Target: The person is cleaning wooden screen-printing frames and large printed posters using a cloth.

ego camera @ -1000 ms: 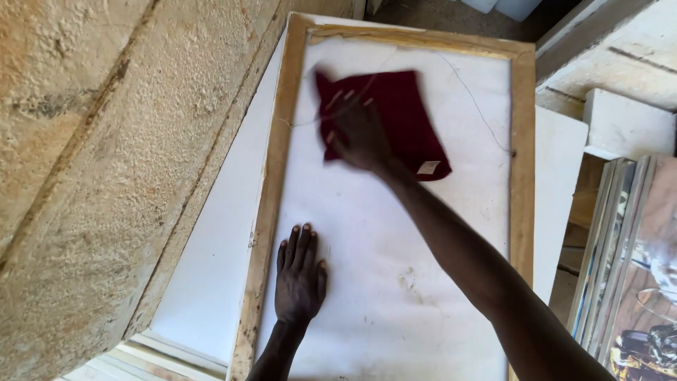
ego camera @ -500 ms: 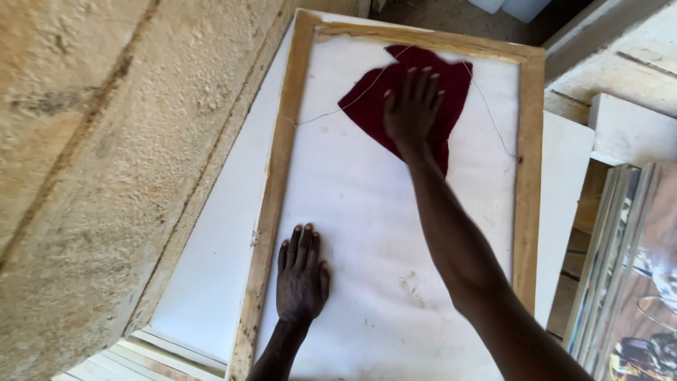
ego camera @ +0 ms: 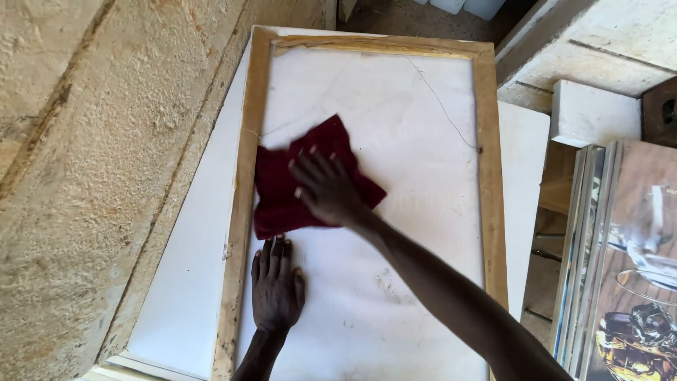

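- The dark red cloth has travelled since half a second ago, from the far top of the white panel down and across to its left side, where it now lies against the inner edge of the wooden frame. The right hand has come with it; the left hand has stayed where it was.
- A rough plastered wall, sandy and pitted, fills the left of the head view, running alongside the work.
- The white panel is a long, smooth rectangle, scuffed with grey smudges near its lower middle and crossed by a thin hairline mark at the upper right.
- The wooden frame borders it with pale, unfinished strips, chipped and stained along the left rail.
- A white board lies beneath, showing as a plain margin to the left of the frame.
- A stack of glossy printed boards stands on edge at the right, well apart from the hands.
- A pale block sits at the upper right, beyond the frame.
- The cloth is soft and crumpled, its corners splayed into an uneven shape.
- The right hand presses flat on the cloth, fingers spread, the arm reaching in from the lower right.
- The left hand rests palm down on the panel just below the cloth, fingers together and pointing away, fingertips almost at the cloth's lower edge; it grips nothing.
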